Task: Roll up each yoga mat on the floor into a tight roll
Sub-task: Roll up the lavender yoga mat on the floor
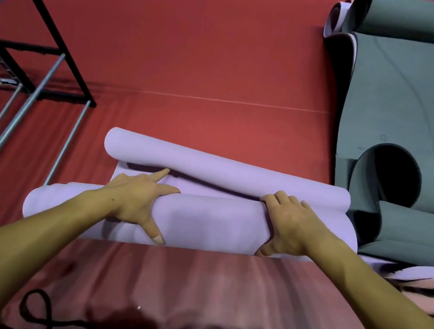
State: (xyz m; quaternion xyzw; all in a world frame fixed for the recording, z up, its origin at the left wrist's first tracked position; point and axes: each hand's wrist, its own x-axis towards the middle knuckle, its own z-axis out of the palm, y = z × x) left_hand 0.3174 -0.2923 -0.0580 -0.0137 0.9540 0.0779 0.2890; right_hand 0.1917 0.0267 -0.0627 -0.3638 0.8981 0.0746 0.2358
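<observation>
Both forearms reach in toward the lilac yoga mat (209, 223), which lies on the red floor (200, 48); left of the mat stands a metal rack (12, 69); on the mat's near roll, the left hand (136, 202) presses with fingers spread, forefinger reaching to the far curl; the right hand (288, 227) curls over the roll; right of it lie grey-green mats (417, 110). Tightness, I judge, needs even pressure and square ends; no writing readable.
</observation>
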